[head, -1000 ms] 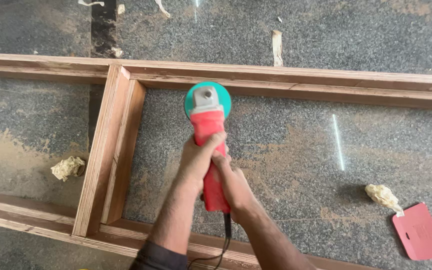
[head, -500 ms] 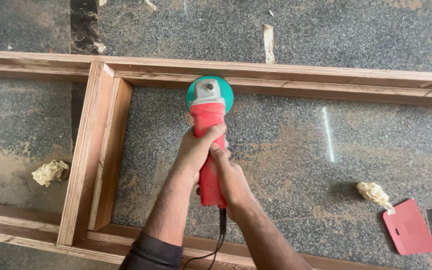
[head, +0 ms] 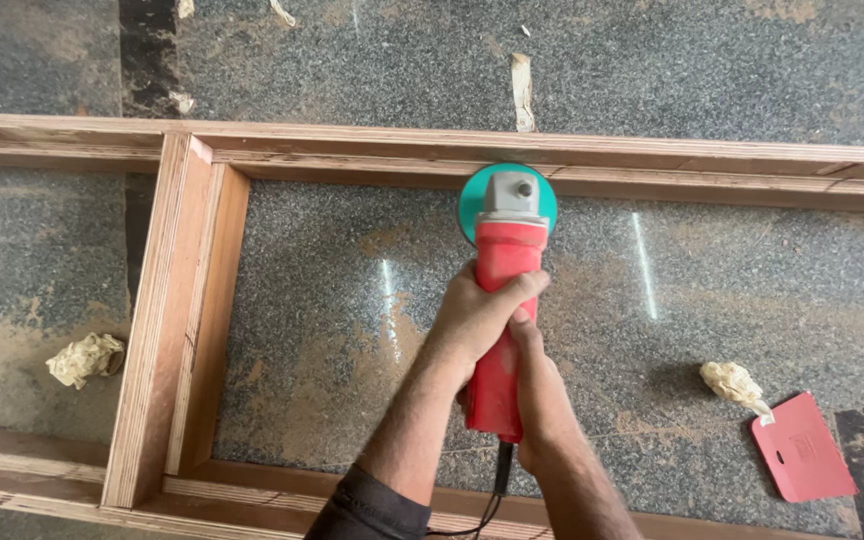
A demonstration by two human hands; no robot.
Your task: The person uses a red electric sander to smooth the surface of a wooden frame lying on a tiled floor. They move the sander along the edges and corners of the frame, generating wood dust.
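Bright even daylight, sharp focus, streaks of glare on polished stone floor (head: pixel 652 300), soft shadows

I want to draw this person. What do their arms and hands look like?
Both forearms are bare and a little hairy. The left hand and right hand wear no gloves or rings that I can see. A dark rolled-up sleeve shows at the left elbow.

Speckled grey granite floor (head: pixel 732 60), dusted with sawdust | on it: long plywood frame (head: pixel 177 320) | two crumpled yellowish paper wads (head: pixel 85 358) (head: pixel 734 382) | flat red plastic scraper (head: pixel 802 447)
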